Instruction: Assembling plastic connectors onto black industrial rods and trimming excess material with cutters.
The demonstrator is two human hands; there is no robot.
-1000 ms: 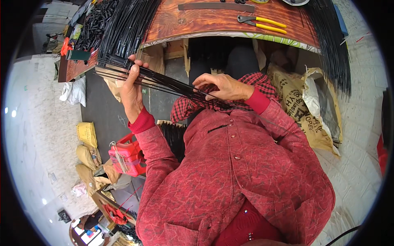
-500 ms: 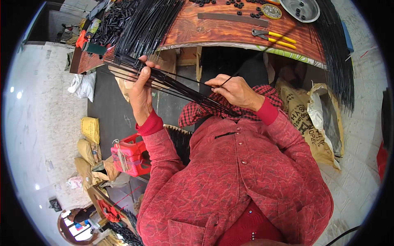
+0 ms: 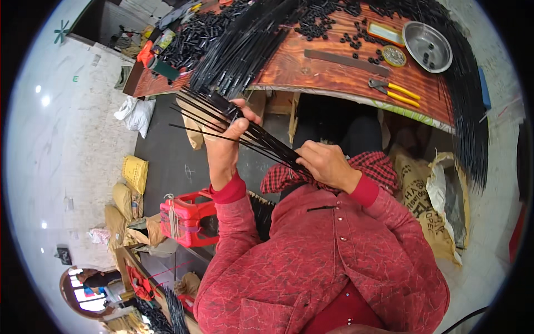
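Observation:
A bundle of thin black rods (image 3: 207, 113) fans out to the left in front of my chest. My left hand (image 3: 227, 146) is closed around the middle of the bundle, thumb on top. My right hand (image 3: 324, 163) pinches the lower right end of the same rods, close to my red jacket. Both forearms wear red sleeves. The rods' far tips spread apart near the edge of the wooden table (image 3: 311, 67).
On the table lie a big heap of long black rods (image 3: 245, 44), several small black pieces (image 3: 320, 25), a metal bowl (image 3: 427, 45), yellow-handled pliers (image 3: 395, 91) and a flat metal bar (image 3: 345, 60). A red crate (image 3: 186, 220) and sacks (image 3: 428, 200) stand on the floor.
The view has tilted so more of the tabletop shows. Both hands keep hold of the rod bundle, which now sits lower in the picture; the right hand has slid nearer its end.

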